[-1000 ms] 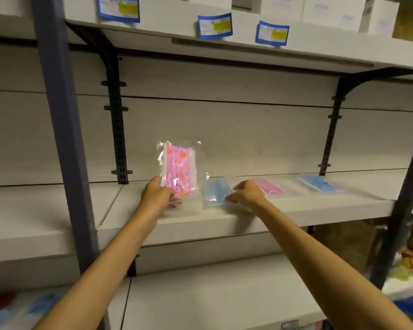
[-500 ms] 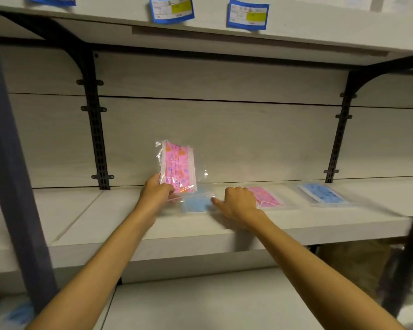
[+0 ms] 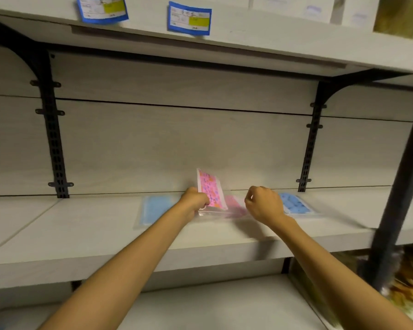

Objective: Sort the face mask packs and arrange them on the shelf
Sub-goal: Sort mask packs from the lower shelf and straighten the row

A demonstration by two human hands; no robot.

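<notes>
My left hand (image 3: 193, 203) grips a clear pack of pink patterned masks (image 3: 210, 190) by its lower end and holds it upright over the middle shelf (image 3: 86, 232). A light blue mask pack (image 3: 154, 209) lies flat on the shelf to the left of that hand. A plain pink pack (image 3: 235, 206) lies flat between my hands, partly hidden by the held pack. My right hand (image 3: 265, 204) hovers just right of it with fingers curled and nothing in them. A darker blue patterned pack (image 3: 295, 204) lies flat to the right of my right hand.
A dark upright post (image 3: 398, 186) stands at the right in front of the shelf. Black brackets (image 3: 54, 139) hold the upper shelf (image 3: 272, 41), which carries blue-edged labels (image 3: 188, 19) and white boxes (image 3: 293, 5). A lower shelf (image 3: 212, 306) runs beneath my arms.
My left hand carried the pink patterned pack to the right, past the light blue pack, over the plain pink pack. My right hand let go of the light blue pack and lifted.
</notes>
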